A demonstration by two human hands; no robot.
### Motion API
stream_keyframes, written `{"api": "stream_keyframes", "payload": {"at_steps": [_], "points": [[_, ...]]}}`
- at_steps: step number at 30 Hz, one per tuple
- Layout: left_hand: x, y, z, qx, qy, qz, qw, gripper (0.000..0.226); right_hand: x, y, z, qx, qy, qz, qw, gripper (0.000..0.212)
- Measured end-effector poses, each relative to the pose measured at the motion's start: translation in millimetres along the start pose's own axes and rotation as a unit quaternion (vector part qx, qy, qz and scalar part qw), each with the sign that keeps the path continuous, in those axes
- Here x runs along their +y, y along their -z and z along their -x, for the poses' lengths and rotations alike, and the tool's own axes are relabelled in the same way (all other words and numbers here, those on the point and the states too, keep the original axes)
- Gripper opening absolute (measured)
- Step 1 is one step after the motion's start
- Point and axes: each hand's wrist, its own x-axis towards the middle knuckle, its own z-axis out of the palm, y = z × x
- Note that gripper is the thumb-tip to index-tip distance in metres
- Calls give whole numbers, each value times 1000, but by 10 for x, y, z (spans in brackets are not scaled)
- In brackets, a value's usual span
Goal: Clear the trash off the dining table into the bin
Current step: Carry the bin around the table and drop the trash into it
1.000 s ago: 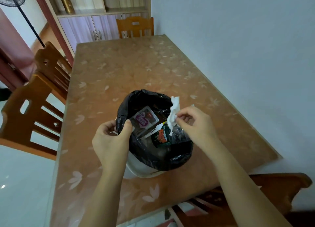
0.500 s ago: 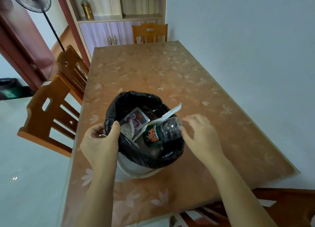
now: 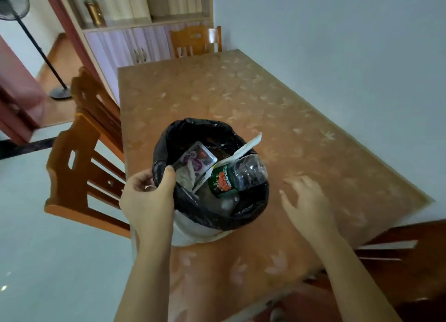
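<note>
A white bin (image 3: 193,232) lined with a black bag (image 3: 243,215) stands on the brown dining table (image 3: 241,92) near its front edge. Inside lie a crushed plastic bottle with a green label (image 3: 239,174), a purple packet (image 3: 196,158), a white tissue (image 3: 185,176) and a white strip (image 3: 248,145) that pokes over the rim. My left hand (image 3: 147,198) grips the bag's left rim, thumb inside. My right hand (image 3: 306,201) hovers over the table just right of the bin, fingers spread, holding nothing.
Wooden chairs stand along the table's left side (image 3: 79,162), at its far end (image 3: 195,41) and at the near right (image 3: 405,256). A cabinet (image 3: 135,41) and a floor fan (image 3: 36,44) are beyond. A pale wall runs along the table's right side.
My right hand held a white tissue over the bin, let it drop inside, then drew back to the right with its fingers open. My left hand has stayed on the bag's rim.
</note>
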Motion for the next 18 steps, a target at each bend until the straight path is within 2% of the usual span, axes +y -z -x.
{"api": "stream_keyframes", "payload": {"at_steps": [5, 8, 12, 15, 18], "points": [[-134, 329, -349, -81, 0, 6, 997, 36, -506, -255, 573, 39, -70, 9, 997, 29], [-202, 543, -436, -115, 0, 3, 993, 38, -707, -318, 936, 19, -114, 34, 993, 29], [-255, 805, -479, -152, 14, 12, 988, 32, -925, -281, 1350, -1, -121, 106, 987, 24], [-239, 1022, -458, -174, 22, 43, 984, 25, -1134, -196, 1625, 31, -180, 42, 982, 24], [-209, 1323, -447, -181, 12, 68, 981, 25, -1392, -205, 1909, 50, -174, 29, 983, 25]]}}
